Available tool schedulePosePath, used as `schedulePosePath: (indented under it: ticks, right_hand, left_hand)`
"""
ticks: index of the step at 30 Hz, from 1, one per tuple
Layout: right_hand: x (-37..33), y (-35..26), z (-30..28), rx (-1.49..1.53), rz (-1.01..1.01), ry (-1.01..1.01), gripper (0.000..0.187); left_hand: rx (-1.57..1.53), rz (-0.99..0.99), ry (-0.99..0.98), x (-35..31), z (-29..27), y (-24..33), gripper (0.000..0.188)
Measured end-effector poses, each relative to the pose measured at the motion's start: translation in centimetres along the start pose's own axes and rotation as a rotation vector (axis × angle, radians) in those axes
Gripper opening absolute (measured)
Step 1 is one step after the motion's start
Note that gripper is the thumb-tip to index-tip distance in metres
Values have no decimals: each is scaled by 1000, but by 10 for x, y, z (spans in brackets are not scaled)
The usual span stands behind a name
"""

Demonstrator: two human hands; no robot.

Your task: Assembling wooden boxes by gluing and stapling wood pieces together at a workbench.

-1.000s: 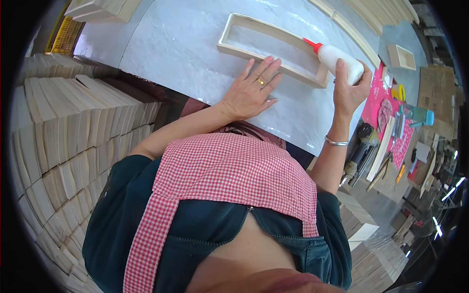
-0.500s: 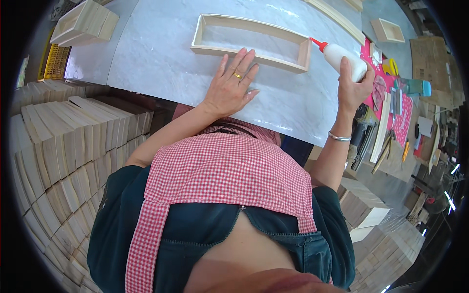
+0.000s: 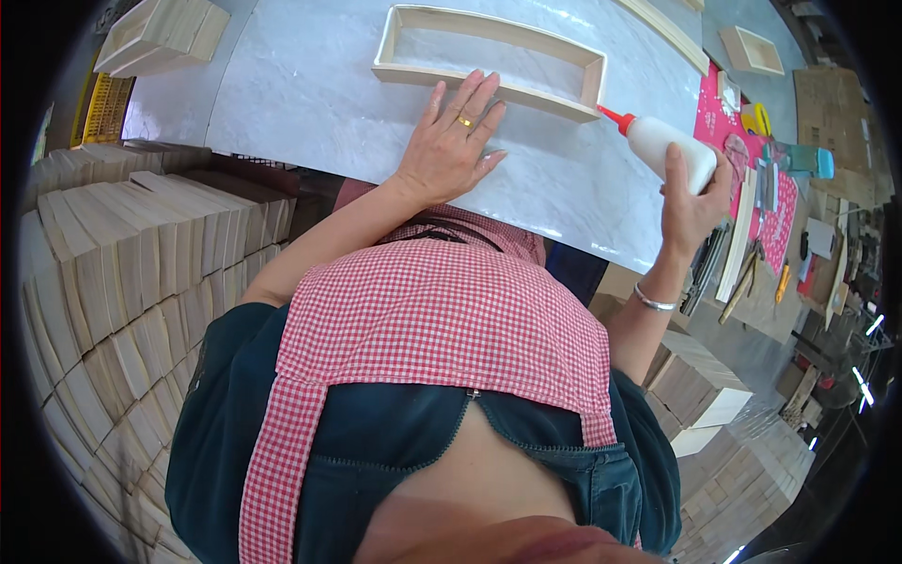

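Note:
A long, rectangular frame of pale wood (image 3: 536, 97) lies on the table, its middle showing the tabletop through it. My left hand (image 3: 455, 136) rests its spread fingertips against the frame's near side, palm down, a yellow ring on one finger. In my right hand (image 3: 695, 202) is a white glue bottle (image 3: 665, 150), tilted so its red nozzle points left. The nozzle's tip is right by the frame's near right corner; whether it touches the wood I cannot tell.
The marbled grey tabletop (image 3: 301, 103) spreads around the frame. Wooden boxes (image 3: 174, 38) stand at the far left, another small box (image 3: 752, 51) at the far right. Long wood strips (image 3: 665, 33) lie at the back. Stacked boards (image 3: 122, 254) rise by my left arm; tools lie on pink cloth (image 3: 778, 221).
My right hand has brought the glue bottle's nozzle down along the frame's right end, from its upper part to the near corner. My left hand stays at the near side.

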State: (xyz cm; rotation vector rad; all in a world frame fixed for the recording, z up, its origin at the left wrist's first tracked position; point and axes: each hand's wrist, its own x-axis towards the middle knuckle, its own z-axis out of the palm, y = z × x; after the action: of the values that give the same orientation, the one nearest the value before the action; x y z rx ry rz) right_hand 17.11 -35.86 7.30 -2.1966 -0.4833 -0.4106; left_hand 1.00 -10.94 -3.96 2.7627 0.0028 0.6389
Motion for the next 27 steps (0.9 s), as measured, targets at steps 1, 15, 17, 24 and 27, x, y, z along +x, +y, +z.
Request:
schedulePosePath:
  ticks: [1,15,17,24,27]
  right_hand:
    - [-4,-6,-5,9,56,-21,45]
    - [-51,-102,138,542,55,-349,44]
    - [-51,-104,155,493,-51,-324,45]
    - [-46,-111,159,410,-131,-294,46]
    - [-44,-112,145,396,-98,-288,46]
  left_hand:
    - [-4,6,2,-1,0,-1,58]
    - [-8,60,-24,-15,8,-8,44]
    - [12,92,26,-16,8,-9,42]
    - [-24,112,60,-15,7,-10,36]
    - [-5,101,45,-14,9,-10,35]
